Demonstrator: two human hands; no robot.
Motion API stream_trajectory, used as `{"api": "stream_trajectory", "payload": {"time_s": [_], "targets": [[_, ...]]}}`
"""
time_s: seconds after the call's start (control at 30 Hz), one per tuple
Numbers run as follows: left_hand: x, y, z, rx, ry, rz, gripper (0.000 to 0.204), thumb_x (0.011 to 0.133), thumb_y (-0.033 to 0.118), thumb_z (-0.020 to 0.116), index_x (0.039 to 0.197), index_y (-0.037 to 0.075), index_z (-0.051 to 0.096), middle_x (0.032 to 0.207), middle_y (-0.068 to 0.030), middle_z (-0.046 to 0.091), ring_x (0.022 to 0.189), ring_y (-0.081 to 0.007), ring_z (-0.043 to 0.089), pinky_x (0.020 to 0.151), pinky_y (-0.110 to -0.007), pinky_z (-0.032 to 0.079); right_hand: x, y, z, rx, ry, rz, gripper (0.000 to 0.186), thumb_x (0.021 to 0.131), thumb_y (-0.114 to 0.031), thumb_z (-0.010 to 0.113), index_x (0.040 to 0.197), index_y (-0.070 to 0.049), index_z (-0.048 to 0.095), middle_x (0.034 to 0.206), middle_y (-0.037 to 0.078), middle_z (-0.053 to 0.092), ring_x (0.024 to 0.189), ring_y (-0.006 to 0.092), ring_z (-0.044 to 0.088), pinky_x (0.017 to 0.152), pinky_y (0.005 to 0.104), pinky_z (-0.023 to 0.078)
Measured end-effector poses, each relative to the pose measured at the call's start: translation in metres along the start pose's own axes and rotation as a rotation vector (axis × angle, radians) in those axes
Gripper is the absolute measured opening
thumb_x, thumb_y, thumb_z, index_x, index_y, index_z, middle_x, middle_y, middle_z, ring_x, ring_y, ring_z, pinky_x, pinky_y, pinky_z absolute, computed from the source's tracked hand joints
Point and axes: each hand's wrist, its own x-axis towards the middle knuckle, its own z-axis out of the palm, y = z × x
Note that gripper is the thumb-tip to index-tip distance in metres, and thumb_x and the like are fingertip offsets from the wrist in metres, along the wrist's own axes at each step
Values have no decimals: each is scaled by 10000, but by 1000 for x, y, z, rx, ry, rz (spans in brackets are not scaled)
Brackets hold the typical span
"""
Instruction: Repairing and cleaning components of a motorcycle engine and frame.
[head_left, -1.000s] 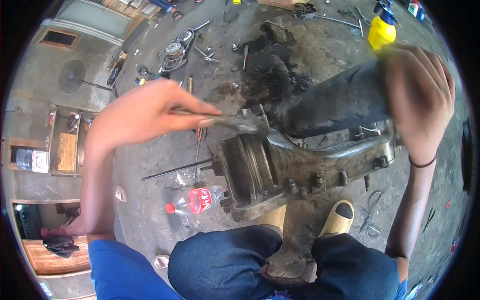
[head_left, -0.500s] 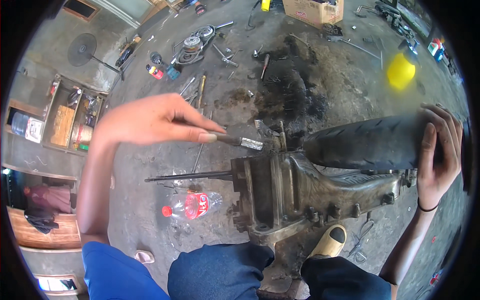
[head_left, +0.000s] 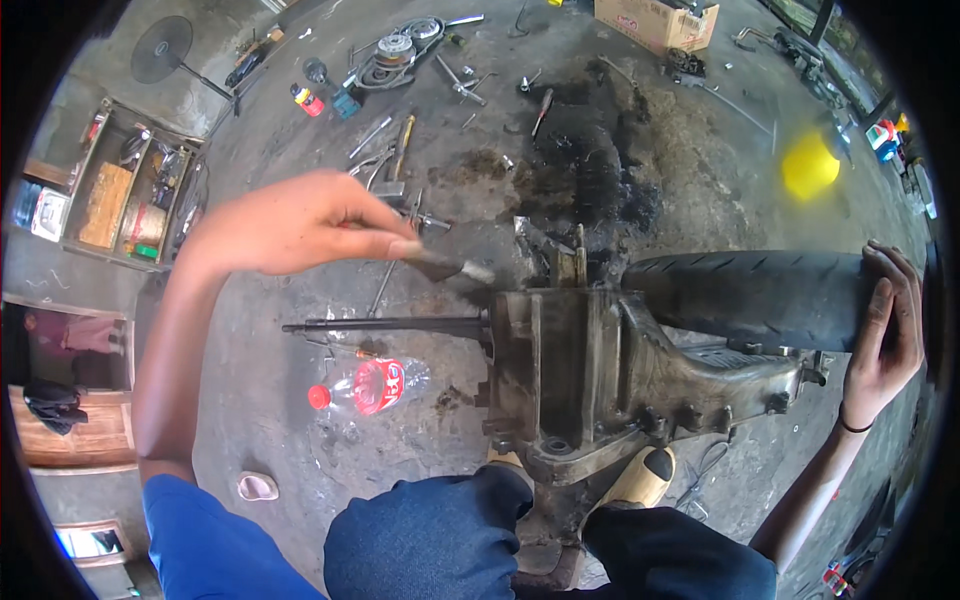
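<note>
A greasy metal engine casing (head_left: 560, 380) lies before my knees, with a long rod (head_left: 390, 325) sticking out left. A black tyre (head_left: 740, 295) is attached on its right. My left hand (head_left: 300, 222) is closed on a brush (head_left: 450, 267), whose blurred metal end hangs just above the casing's upper-left part. My right hand (head_left: 885, 335) grips the far right end of the tyre, fingers wrapped over the tread. A clear plastic bottle (head_left: 385, 385) with a red cap lies left of the casing.
Scattered tools (head_left: 465, 90), a pulley assembly (head_left: 395, 55), a cardboard box (head_left: 655, 30) and a yellow sprayer (head_left: 810, 165) are on the oil-stained floor beyond. Wooden shelves (head_left: 105, 205) stand at the left. My sandalled foot (head_left: 640, 480) is beside the casing; another sandal (head_left: 257, 487) lies left.
My right hand has moved down and rightward with the tyre, and the casing now appears more level. My left hand keeps the brush near the casing, slightly shifted. The view has shifted too.
</note>
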Motion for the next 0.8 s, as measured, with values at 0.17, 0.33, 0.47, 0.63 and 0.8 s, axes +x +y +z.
{"api": "stream_trajectory", "payload": {"time_s": [0.17, 0.33, 0.47, 0.63, 0.8], "targets": [[4, 32, 8, -49, 116, 37, 238, 943, 199, 636, 1115, 78, 747, 699, -26, 638, 526, -113, 414, 506, -270, 304, -4, -1, 0, -86, -63, 38, 243, 1015, -77, 469, 1088, 19, 680, 1156, 130, 684, 1093, 264, 630, 1040, 372, 442], [-23, 2, 15, 138, 232, 160, 248, 914, 252, 688, 1129, 151, 756, 616, 12, 504, 516, -85, 354, 505, -250, 286, -10, 11, 5, 17, -32, 19, 259, 1034, -103, 460, 1114, 17, 675, 1187, 137, 675, 1111, 270, 628, 1063, 380, 436], [-65, 43, -5, 340, 400, 239, 266, 890, 266, 703, 1137, 181, 752, 595, 40, 404, 521, -87, 315, 502, -249, 276, -9, 15, 6, 141, 42, 9, 263, 1041, -115, 462, 1129, 14, 674, 1199, 138, 673, 1124, 268, 626, 1070, 381, 437], [-35, 72, 16, 518, 393, 338, 268, 879, 245, 703, 1139, 200, 750, 611, 50, 347, 539, -99, 303, 503, -246, 263, -15, 21, 9, 84, 17, 2, 262, 1043, -119, 468, 1138, 8, 676, 1206, 134, 675, 1138, 264, 625, 1076, 379, 437], [-28, 85, 6, 762, 305, 276, 247, 880, 229, 698, 1122, 222, 750, 643, 51, 341, 553, -105, 310, 500, -237, 259, -11, 10, 8, 94, 22, 20, 254, 1040, -118, 478, 1132, 5, 681, 1199, 125, 682, 1148, 265, 625, 1082, 379, 434]]}}
